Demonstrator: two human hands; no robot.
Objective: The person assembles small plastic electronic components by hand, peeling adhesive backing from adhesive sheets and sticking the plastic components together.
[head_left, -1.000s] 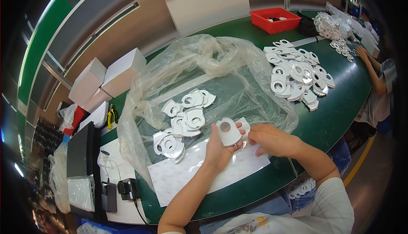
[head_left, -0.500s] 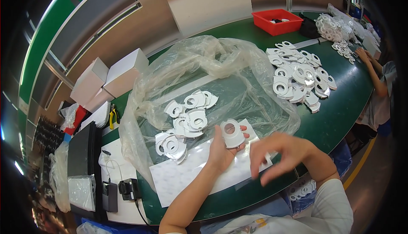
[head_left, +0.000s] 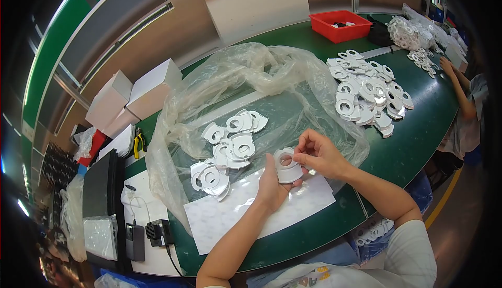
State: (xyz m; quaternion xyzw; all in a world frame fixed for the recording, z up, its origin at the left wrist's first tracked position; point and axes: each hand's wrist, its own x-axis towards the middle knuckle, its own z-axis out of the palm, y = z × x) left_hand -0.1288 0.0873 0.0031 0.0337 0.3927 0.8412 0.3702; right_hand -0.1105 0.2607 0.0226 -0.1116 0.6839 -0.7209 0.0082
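My left hand point(head_left: 272, 187) cradles a white plastic part with a round hole point(head_left: 289, 173), thumb along its left edge and fingers beneath. Over the part's upper right, my right hand point(head_left: 323, 156) is pinched, thumb and forefinger at the ring's rim; whatever sits between the fingertips is too small to make out. Below both hands lies a glossy white sheet point(head_left: 235, 225) with faint rows of pale marks. Left of the held part, several similar white parts point(head_left: 230, 149) are heaped on a clear plastic bag point(head_left: 172, 147).
A bigger pile of white parts point(head_left: 366, 89) covers the right side of the green table point(head_left: 423, 97). Behind it stands a red bin point(head_left: 340, 29). White boxes point(head_left: 151, 89), yellow-black pliers point(head_left: 139, 144) and a small black device point(head_left: 159, 233) line the left. Another person's hand point(head_left: 447, 67) is at far right.
My right hand has swung up and left from beside the sheet to the held part, its fingers closing into a pinch. The left hand and its part stay nearly in place.
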